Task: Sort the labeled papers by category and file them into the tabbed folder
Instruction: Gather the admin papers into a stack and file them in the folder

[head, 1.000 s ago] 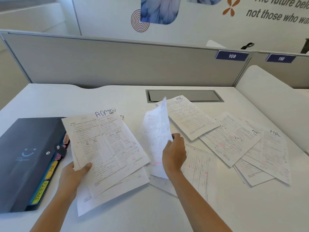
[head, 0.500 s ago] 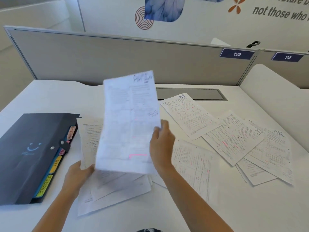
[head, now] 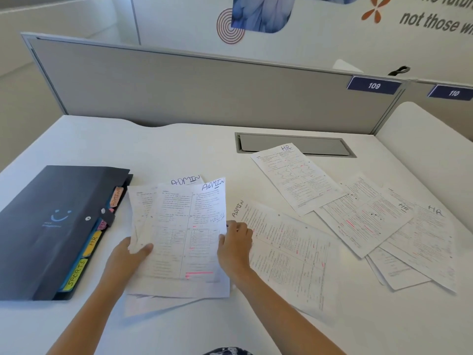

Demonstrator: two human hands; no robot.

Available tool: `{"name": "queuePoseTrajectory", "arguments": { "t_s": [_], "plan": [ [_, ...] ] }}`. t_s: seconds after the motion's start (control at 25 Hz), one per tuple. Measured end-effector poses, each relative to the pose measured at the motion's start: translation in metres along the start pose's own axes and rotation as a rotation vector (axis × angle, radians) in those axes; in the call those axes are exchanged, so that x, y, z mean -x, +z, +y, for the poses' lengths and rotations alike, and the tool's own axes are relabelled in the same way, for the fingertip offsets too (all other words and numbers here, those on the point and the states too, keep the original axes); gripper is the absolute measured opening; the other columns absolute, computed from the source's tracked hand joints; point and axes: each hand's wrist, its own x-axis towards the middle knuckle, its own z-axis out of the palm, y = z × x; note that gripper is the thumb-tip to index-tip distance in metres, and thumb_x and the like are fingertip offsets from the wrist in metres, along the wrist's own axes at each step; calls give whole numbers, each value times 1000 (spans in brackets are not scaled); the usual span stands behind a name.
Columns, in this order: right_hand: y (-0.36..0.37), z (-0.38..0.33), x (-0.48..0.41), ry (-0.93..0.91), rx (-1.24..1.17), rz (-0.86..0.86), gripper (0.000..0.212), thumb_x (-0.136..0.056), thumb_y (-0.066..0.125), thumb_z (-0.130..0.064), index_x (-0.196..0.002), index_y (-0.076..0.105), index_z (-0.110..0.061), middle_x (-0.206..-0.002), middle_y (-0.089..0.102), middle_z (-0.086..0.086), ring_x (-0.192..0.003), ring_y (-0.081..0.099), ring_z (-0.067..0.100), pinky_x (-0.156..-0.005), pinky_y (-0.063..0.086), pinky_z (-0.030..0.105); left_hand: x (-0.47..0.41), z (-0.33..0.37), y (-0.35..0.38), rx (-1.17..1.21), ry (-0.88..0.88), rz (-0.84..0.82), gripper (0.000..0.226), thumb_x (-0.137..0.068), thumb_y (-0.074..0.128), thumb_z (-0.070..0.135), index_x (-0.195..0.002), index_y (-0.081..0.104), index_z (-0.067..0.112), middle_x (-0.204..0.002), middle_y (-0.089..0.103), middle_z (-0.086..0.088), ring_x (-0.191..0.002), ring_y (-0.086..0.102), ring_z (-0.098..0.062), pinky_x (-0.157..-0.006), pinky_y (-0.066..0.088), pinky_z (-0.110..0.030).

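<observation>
A small stack of ADMIN papers [head: 184, 226] is held in front of me over the desk. My left hand [head: 128, 257] grips the stack's left edge with the thumb on top. My right hand [head: 234, 244] holds the top sheet at its right edge. Another ADMIN sheet [head: 289, 254] lies flat just to the right of my right hand. Several sheets marked HR [head: 363, 213] are spread further right. The dark tabbed folder [head: 51, 226] lies shut at the left, with coloured tabs reading ADMIN, HR and SPORTS [head: 75, 274] along its right edge.
A grey partition [head: 204, 90] closes off the back of the white desk [head: 179, 149]. A grey cable hatch [head: 294, 144] is set into the desk behind the papers. A white side panel [head: 430, 139] rises at the right.
My right hand carried a sheet from the right, lifted it across, and laid it on top of the ADMIN stack in my left hand. The stack now shows two ADMIN headings.
</observation>
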Motion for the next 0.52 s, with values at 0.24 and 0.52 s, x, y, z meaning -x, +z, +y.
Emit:
{"name": "queuePoseTrajectory", "arguments": {
  "t_s": [0.24,0.52],
  "plan": [
    [-19,1,-12,107,-396,-46,38,-98,46,-17,-134,36,-8,-130,46,8,-111,50,19,-88,43,24,12,12,6,0,147,11,43,-91,60,25,-130,41,24,-115,55,0,-100,61,-32,-84,53,-50],
    [-51,7,-27,144,-744,-143,31,-98,46,-32,-121,53,-13,-121,60,-1,-114,56,21,-90,46,33,29,41,6,182,480,8,36,-94,55,14,-101,46,49,-101,59,19,-95,59,-4,-70,47,-22]
  ]
}}
